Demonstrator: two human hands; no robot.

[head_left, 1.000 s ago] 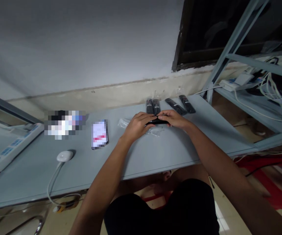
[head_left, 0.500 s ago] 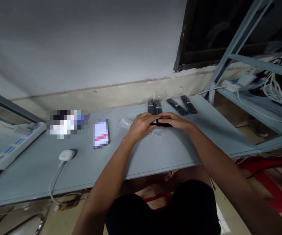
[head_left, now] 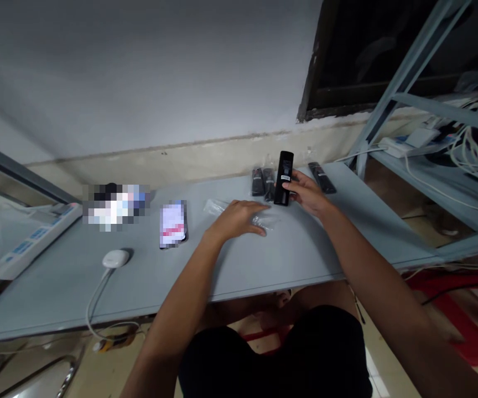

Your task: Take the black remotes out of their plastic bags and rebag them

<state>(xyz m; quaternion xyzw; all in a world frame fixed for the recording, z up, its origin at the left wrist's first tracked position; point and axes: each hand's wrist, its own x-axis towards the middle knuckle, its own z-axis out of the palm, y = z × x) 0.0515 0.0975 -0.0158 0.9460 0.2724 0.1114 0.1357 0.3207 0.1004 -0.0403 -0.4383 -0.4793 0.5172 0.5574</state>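
My right hand (head_left: 308,192) grips a black remote control (head_left: 284,174) by its side, holding it upright with a small white label toward me. My left hand (head_left: 240,219) is open above the table, thumb and fingers apart. Crumpled clear plastic (head_left: 266,222) lies at its fingertips, and more clear plastic (head_left: 214,207) is behind its wrist. Two bagged black remotes (head_left: 263,184) lie side by side near the wall, just left of the held one. Another bagged remote (head_left: 322,178) rests beyond my right hand; the one between is hidden from view.
A phone (head_left: 173,224) and a white round device with a cable (head_left: 115,258) lie on the grey table (head_left: 139,287) to the left. A power strip (head_left: 40,237) runs along the left side. Metal shelving (head_left: 430,105) with tangled cables stands at right.
My hands have come apart. The right hand has raised the remote control from lying flat to upright, moving it up and right, while the left hand has let go and opened.
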